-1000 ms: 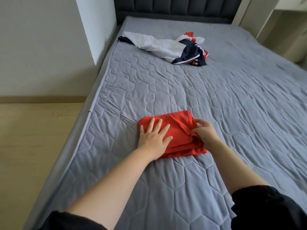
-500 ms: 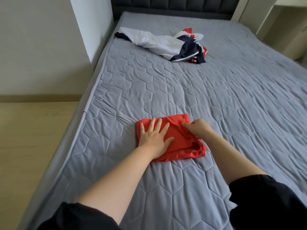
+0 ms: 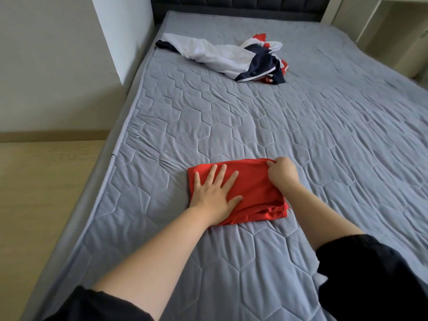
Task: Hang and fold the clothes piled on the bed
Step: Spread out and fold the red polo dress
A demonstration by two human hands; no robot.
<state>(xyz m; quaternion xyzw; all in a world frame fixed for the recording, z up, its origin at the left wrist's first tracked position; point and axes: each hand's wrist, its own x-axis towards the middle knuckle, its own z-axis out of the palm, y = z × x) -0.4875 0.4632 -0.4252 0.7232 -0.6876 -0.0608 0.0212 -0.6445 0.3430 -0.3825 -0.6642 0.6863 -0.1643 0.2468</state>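
one red garment, folded into a rough rectangle, several layers showing at its near-right edge. it lies flat on the bed, near the left side of the mattress, in the half closest to the person.

two hands on it:
- left hand: flat, fingers straight and spread, palm pressing down on the left part of the fold. not grasping anything.
- right hand: fingers curled, pinching the far-right corner of the red garment. the corner looks slightly raised off the quilt.

two black sleeves, one per arm: left sleeve at the bottom edge, right sleeve at lower right. both forearms bare.

one loose heap of clothes further up the bed, near the left edge and well apart from the red fold. white, navy and red fabric, crumpled. can't tell how many pieces are in it.

bed cover is grey, quilted in a hexagon pattern, wrinkled on the right side. one dark padded headboard across the top.

around the bed: a white wall column just beside the upper-left corner of the mattress, light wood floor on the left, one piece of pale furniture at top right, only partly in frame.
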